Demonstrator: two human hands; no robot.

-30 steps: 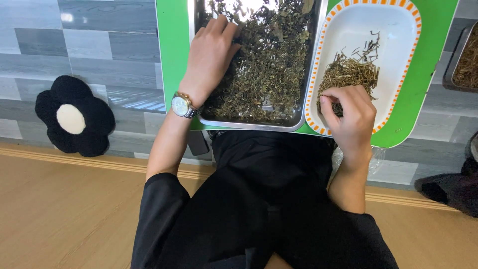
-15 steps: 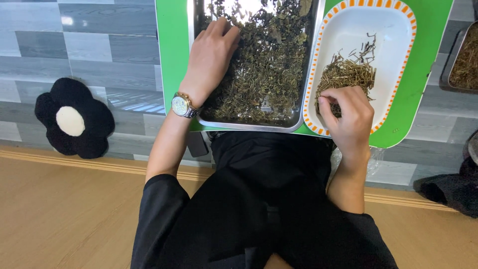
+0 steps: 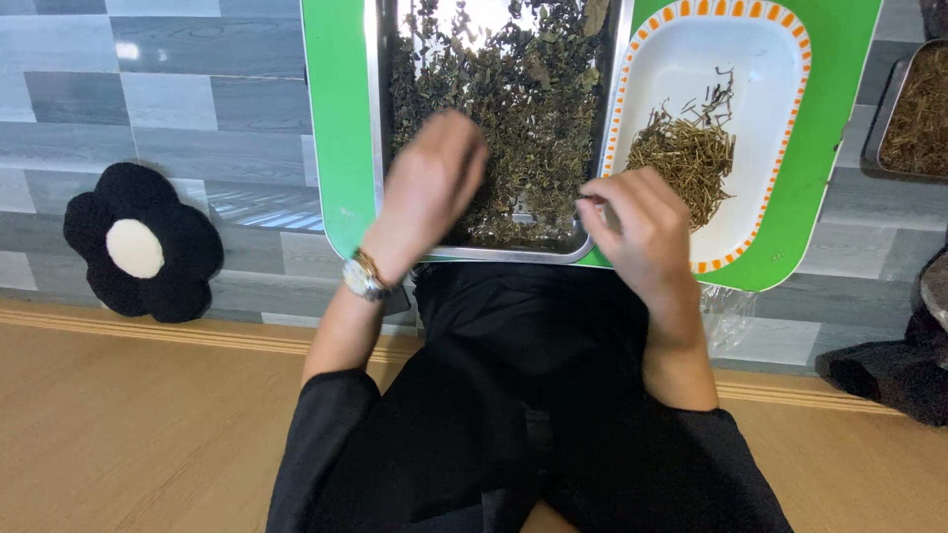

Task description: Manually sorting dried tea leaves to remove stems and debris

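Observation:
A metal tray (image 3: 376, 148) full of dark dried leaves (image 3: 513, 89) sits on a green tray table (image 3: 336, 118). Beside it on the right is a white dish with an orange-patterned rim (image 3: 770, 89), holding a pile of thin brown stems (image 3: 686, 153). My left hand (image 3: 434, 183), blurred and wearing a wristwatch (image 3: 363, 276), hovers over the near part of the leaves with its fingers curled. My right hand (image 3: 637, 222) is at the tray's near right corner, fingertips pinched on what looks like a small dark stem.
A second metal tray of brown stems (image 3: 913, 109) shows at the right edge. On the grey tiled floor to the left lies a black flower-shaped cushion (image 3: 138, 242). A dark object (image 3: 889, 375) rests at lower right. My black-clothed lap fills the bottom.
My left hand has pulled back from the far part of the leaves to the near part. My right hand has left the white dish and moved left to the metal tray's corner.

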